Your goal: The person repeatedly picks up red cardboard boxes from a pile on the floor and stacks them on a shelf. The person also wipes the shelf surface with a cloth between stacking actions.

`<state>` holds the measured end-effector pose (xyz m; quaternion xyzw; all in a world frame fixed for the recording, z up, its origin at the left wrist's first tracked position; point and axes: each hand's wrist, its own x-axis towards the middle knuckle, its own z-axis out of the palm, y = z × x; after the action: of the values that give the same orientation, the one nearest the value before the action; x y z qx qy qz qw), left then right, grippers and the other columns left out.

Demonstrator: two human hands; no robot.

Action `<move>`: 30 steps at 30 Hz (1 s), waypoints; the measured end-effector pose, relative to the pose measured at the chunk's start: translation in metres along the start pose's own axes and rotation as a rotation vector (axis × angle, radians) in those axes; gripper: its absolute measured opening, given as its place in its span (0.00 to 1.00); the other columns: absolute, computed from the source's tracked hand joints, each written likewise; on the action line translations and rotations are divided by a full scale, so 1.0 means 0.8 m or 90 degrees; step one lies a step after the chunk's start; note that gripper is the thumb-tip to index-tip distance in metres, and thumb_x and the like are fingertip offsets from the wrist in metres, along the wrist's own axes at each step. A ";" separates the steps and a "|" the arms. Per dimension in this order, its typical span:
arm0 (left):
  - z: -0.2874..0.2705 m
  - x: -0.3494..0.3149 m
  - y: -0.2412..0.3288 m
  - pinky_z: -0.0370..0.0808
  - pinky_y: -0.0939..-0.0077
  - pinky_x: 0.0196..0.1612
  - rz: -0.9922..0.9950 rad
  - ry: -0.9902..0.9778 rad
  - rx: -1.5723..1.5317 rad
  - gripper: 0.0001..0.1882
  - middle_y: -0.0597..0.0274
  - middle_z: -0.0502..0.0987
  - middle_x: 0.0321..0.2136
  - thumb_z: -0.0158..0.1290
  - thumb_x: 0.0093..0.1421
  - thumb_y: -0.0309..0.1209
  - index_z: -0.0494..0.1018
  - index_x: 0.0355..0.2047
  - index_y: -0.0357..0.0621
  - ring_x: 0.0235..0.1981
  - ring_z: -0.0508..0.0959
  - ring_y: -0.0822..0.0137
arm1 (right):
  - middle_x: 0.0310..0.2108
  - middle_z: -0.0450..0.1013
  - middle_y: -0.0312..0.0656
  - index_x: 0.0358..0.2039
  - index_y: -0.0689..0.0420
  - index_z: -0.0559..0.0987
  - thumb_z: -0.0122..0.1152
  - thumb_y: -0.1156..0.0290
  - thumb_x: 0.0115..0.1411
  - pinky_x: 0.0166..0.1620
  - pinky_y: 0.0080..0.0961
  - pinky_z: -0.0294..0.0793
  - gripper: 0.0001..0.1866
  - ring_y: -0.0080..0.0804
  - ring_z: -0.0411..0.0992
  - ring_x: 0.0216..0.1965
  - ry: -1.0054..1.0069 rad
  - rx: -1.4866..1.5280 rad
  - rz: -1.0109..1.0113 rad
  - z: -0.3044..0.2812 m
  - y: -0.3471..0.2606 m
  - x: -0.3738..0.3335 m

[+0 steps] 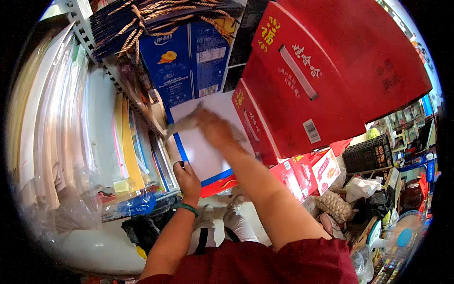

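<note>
A white panel with a blue edge (208,154) lies in front of me, between the paper rack and the red cartons. My right hand (217,130) is over it, closed on a grey cloth (185,122). Hand and cloth are smeared by motion, and the cloth spreads to both sides of the fingers. At the panel's near left corner, my left hand (188,182) grips the blue edge, with its thumb and fingertip showing. The rest of its fingers are partly hidden. A green bangle (188,208) circles the left wrist.
Plastic-wrapped paper sheets (71,137) fill a rack on the left. Blue cartons (182,66) and rope-handled bags (156,12) stand behind the panel. Large red cartons (340,90) rise at right. Farther right are a black crate (368,152), a sack (333,206) and a fan (404,236).
</note>
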<state>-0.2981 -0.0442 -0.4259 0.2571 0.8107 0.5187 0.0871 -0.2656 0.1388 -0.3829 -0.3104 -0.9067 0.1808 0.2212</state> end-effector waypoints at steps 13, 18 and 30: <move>0.003 -0.004 0.005 0.63 0.58 0.41 0.003 0.022 0.033 0.12 0.46 0.67 0.31 0.40 0.64 0.34 0.62 0.33 0.34 0.34 0.67 0.48 | 0.58 0.59 0.53 0.53 0.62 0.67 0.47 0.68 0.58 0.62 0.38 0.53 0.22 0.48 0.55 0.61 0.055 -0.173 0.098 -0.033 0.029 -0.060; 0.001 0.000 0.004 0.63 0.57 0.43 -0.062 0.004 -0.020 0.16 0.43 0.69 0.33 0.40 0.63 0.37 0.64 0.35 0.34 0.37 0.68 0.46 | 0.56 0.61 0.52 0.52 0.60 0.69 0.47 0.69 0.57 0.61 0.39 0.56 0.21 0.45 0.58 0.59 0.039 -0.160 0.113 -0.041 -0.019 -0.148; -0.064 -0.059 -0.081 0.69 0.73 0.37 -0.212 -0.225 -0.192 0.14 0.61 0.73 0.30 0.45 0.64 0.38 0.68 0.38 0.37 0.32 0.72 0.68 | 0.61 0.58 0.44 0.59 0.53 0.63 0.44 0.63 0.61 0.63 0.43 0.50 0.25 0.39 0.53 0.63 -0.105 -0.183 0.020 -0.026 -0.072 -0.178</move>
<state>-0.3001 -0.1302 -0.4660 0.1910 0.7278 0.5592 0.3479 -0.1817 0.0085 -0.3802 -0.3369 -0.9334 0.0775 0.0964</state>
